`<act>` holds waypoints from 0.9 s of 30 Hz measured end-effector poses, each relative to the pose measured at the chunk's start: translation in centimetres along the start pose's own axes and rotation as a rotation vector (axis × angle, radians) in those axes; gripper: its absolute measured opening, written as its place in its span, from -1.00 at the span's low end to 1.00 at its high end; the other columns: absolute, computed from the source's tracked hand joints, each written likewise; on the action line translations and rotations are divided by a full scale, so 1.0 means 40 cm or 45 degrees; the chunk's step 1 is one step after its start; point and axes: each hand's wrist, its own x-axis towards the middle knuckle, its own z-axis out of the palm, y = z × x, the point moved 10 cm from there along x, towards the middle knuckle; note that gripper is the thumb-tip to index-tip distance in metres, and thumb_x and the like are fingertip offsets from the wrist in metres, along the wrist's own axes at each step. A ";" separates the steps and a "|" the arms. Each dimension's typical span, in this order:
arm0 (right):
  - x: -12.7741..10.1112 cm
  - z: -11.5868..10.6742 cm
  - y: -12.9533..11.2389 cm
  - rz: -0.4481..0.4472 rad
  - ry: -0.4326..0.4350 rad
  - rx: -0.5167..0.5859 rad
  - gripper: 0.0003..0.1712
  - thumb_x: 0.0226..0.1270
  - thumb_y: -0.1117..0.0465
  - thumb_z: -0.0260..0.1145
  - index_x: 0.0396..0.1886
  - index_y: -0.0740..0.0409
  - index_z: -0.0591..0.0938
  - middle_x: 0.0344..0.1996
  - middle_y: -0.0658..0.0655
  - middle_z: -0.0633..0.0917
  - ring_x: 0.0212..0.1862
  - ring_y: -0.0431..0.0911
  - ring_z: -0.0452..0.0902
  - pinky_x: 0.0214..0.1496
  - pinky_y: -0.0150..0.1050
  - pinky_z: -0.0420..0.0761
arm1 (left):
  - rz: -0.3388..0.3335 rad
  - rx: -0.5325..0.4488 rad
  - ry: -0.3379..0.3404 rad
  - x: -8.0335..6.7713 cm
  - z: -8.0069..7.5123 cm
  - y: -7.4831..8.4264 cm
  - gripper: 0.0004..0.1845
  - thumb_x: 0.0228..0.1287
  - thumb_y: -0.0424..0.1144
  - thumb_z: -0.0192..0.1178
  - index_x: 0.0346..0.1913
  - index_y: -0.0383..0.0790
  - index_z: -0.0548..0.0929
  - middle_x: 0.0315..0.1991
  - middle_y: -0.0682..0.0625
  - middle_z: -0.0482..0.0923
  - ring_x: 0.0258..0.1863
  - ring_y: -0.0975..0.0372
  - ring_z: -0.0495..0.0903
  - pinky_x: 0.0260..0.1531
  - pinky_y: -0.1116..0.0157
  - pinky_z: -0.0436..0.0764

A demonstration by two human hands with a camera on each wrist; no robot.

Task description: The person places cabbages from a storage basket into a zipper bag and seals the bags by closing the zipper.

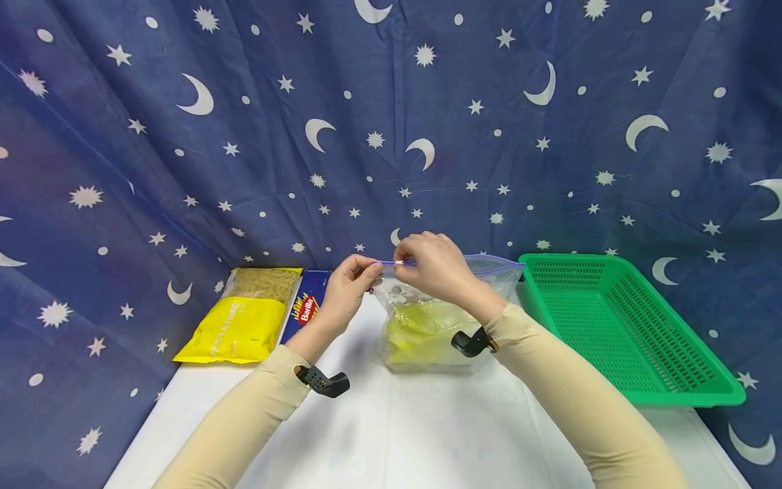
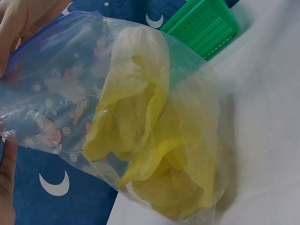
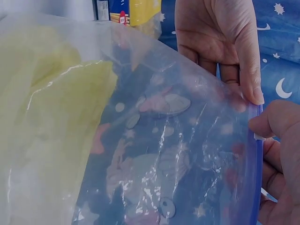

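A clear zip bag (image 1: 440, 339) with a purple zip edge stands upright on the table, and yellow-green leaves (image 2: 126, 112) show through its wall. My left hand (image 1: 348, 288) pinches the left end of the zip edge between thumb and fingers. Close beside it, my right hand (image 1: 436, 265) pinches the small white slider (image 1: 399, 263) on the zip. Right of the slider the bag's mouth gapes, its two purple edges apart. In the right wrist view the thumbs of both hands meet near the slider.
To the left lie a yellow pasta bag (image 1: 244, 326) and a blue Barilla box (image 1: 308, 299). A green plastic basket (image 1: 635, 397) stands right of the zip bag on the white table (image 1: 379, 435). Behind hangs a blue curtain (image 1: 391, 88) with moons and stars.
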 end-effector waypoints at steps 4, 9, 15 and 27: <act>-0.006 -0.006 0.007 0.002 0.007 0.006 -0.93 0.25 0.12 0.37 -0.31 -0.06 0.75 -0.35 -0.17 0.67 -0.22 -0.14 0.49 -0.06 -0.14 0.51 | -0.007 0.022 -0.006 0.000 -0.001 0.000 -0.77 0.47 -0.25 0.26 -0.07 -0.41 0.60 -0.21 0.00 0.64 -0.24 0.25 0.62 -0.15 0.26 0.70; -0.014 -0.015 0.010 -0.003 0.002 0.012 -0.93 0.26 0.11 0.37 -0.30 -0.06 0.75 -0.35 -0.17 0.68 -0.22 -0.14 0.49 -0.06 -0.13 0.52 | -0.014 0.055 -0.009 -0.001 -0.004 0.004 -0.77 0.47 -0.23 0.27 -0.08 -0.38 0.61 -0.24 0.01 0.63 -0.26 0.23 0.60 -0.17 0.22 0.69; -0.022 -0.019 0.020 0.001 -0.012 0.023 -0.93 0.26 0.11 0.38 -0.30 -0.06 0.75 -0.33 -0.16 0.69 -0.19 -0.14 0.51 -0.03 -0.11 0.53 | -0.026 0.055 -0.004 -0.002 -0.006 0.007 -0.76 0.46 -0.23 0.28 -0.10 -0.41 0.62 -0.29 0.04 0.63 -0.28 0.25 0.58 -0.27 0.42 0.63; -0.031 -0.025 0.038 0.002 -0.038 0.041 -0.94 0.28 0.11 0.38 -0.31 -0.09 0.76 -0.32 -0.18 0.70 -0.16 -0.14 0.51 -0.02 -0.12 0.51 | -0.044 0.068 -0.017 -0.002 -0.010 0.007 -0.75 0.46 -0.23 0.27 -0.08 -0.43 0.61 -0.26 0.04 0.65 -0.24 0.25 0.59 -0.22 0.41 0.64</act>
